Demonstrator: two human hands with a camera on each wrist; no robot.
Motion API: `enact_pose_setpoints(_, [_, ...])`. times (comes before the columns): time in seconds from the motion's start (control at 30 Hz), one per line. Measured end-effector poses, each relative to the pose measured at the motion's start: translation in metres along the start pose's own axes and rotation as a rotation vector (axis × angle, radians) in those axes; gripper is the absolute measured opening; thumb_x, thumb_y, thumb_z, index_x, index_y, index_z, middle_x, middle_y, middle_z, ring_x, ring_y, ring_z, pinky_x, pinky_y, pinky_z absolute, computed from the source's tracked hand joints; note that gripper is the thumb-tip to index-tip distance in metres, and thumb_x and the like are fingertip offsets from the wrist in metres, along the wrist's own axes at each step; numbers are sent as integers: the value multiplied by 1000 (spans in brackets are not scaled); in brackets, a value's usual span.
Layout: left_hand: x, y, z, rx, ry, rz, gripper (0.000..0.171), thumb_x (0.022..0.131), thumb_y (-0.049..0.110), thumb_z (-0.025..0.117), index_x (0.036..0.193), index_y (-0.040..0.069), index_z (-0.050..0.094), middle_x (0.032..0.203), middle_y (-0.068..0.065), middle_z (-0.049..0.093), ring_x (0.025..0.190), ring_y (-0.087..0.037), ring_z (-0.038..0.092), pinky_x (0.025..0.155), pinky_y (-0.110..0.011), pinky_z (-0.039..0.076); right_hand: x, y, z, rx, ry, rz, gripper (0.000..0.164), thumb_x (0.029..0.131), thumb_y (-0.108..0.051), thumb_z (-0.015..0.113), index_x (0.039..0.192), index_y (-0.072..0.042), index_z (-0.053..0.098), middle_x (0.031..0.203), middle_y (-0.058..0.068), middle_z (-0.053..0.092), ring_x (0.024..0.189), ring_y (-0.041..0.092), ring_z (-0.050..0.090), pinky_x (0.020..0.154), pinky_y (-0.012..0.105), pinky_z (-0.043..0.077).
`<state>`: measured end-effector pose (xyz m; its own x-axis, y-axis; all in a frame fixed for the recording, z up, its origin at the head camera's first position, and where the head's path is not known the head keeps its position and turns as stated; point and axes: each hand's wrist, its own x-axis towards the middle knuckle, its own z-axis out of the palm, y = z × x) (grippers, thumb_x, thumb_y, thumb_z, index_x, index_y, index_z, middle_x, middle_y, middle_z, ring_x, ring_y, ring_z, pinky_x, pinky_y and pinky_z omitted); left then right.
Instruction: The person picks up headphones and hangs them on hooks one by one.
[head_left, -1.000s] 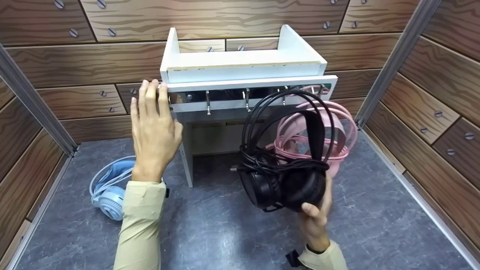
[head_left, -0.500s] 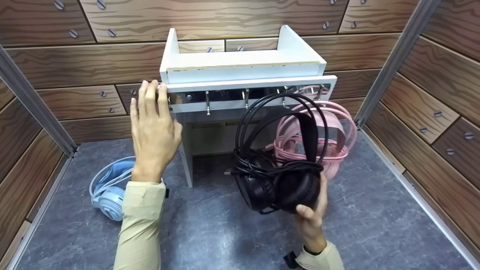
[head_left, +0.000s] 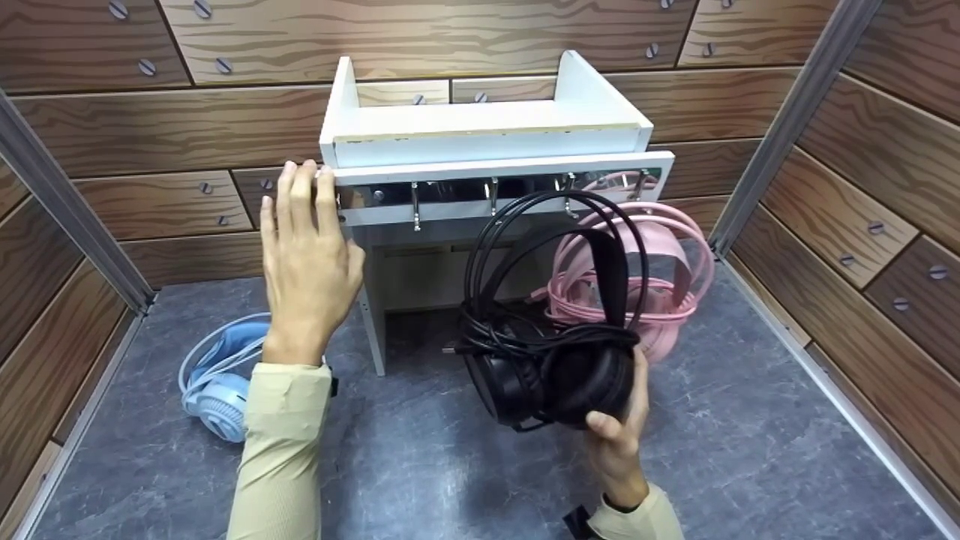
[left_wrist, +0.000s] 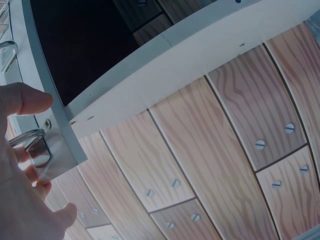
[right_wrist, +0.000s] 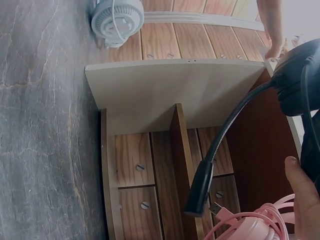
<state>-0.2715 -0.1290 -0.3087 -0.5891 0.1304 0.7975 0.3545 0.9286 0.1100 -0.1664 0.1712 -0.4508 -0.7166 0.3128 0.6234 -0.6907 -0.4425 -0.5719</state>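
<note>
My right hand [head_left: 619,450] grips a black headset [head_left: 525,382] by one ear cup, thumb in front and fingers at its right side. The headset is upright before the rack, its black cable bundled across the cups. In the right wrist view, its microphone boom [right_wrist: 202,180] sticks out. My left hand [head_left: 307,270], fingers extended, rests at the left end of the white rail [head_left: 450,214] with metal hooks. In the left wrist view, the thumb [left_wrist: 30,100] overlaps the rail beside a hook [left_wrist: 32,140]. A pink headset [head_left: 660,330] hangs at the rail's right end, partly hidden behind the black one.
The rail fronts a white shelf unit [head_left: 487,116] standing on the grey marbled floor [head_left: 420,480]. A light-blue headset [head_left: 225,405] lies at left, partly behind my left forearm. Wood-patterned walls [head_left: 892,225] enclose the back and sides.
My right hand has drawn the black headset slightly left and down, away from the pink one, uncovering more of the hooks. The left hand and the rack have stayed put.
</note>
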Motion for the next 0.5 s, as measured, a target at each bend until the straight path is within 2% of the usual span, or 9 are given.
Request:
enact_pose_setpoints(0.23, [0, 0, 0, -2, -6, -4, 68, 85, 3, 54, 150, -5, 34, 155, -24, 32, 149, -39, 23, 123, -54, 13, -2, 2, 0, 3, -4, 4, 82, 63, 5, 52, 144, -2, 41, 135, 15, 49, 118, 23, 54, 102, 31, 48])
enact_pose_setpoints(0.5, [0, 0, 0, -1, -7, -5, 69, 84, 3, 55, 150, -5, 34, 155, -24, 32, 149, -39, 22, 123, -53, 12, -3, 5, 0, 25, -25, 12, 83, 64, 6, 55, 145, -4, 40, 136, 14, 50, 119, 22, 54, 102, 30, 47])
